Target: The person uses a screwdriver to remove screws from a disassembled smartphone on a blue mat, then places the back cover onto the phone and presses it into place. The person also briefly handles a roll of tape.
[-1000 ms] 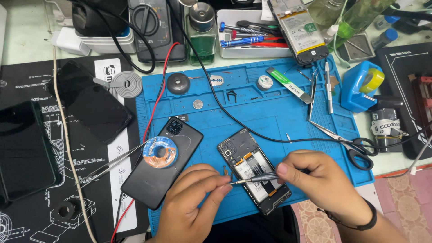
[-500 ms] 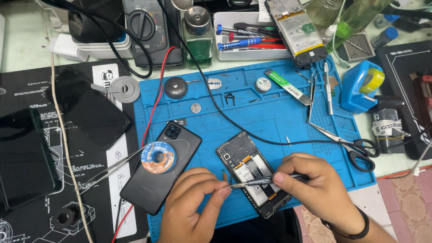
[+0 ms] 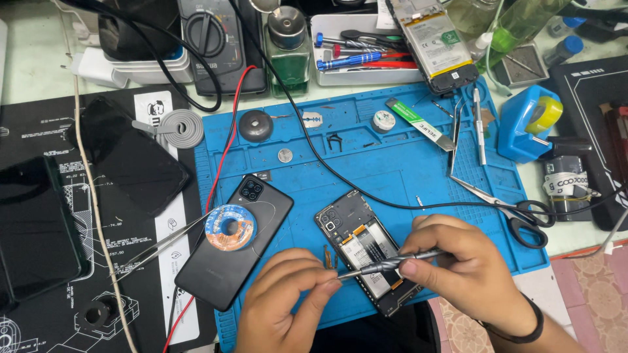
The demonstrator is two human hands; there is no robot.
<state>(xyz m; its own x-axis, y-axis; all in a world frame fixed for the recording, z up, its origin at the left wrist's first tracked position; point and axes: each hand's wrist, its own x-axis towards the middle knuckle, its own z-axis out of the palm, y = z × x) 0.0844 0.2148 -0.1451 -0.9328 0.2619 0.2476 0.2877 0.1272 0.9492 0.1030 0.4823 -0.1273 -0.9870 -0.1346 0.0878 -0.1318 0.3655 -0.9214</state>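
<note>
right hand (image 3: 468,274) pinches the slim silver knurled screwdriver (image 3: 386,263) near its handle end, grip closed round it. left hand (image 3: 288,297) fingertips pinch its tip, probably to steady it or take a screw off it. tool lies crosswise over the opened black phone with bare battery (image 3: 367,250), flat on the blue silicone repair mat (image 3: 392,163) on the bench, just in front of both hands. black back cover (image 3: 226,261) lies beside it, solder wick spool (image 3: 229,227) parked on top.
</note>
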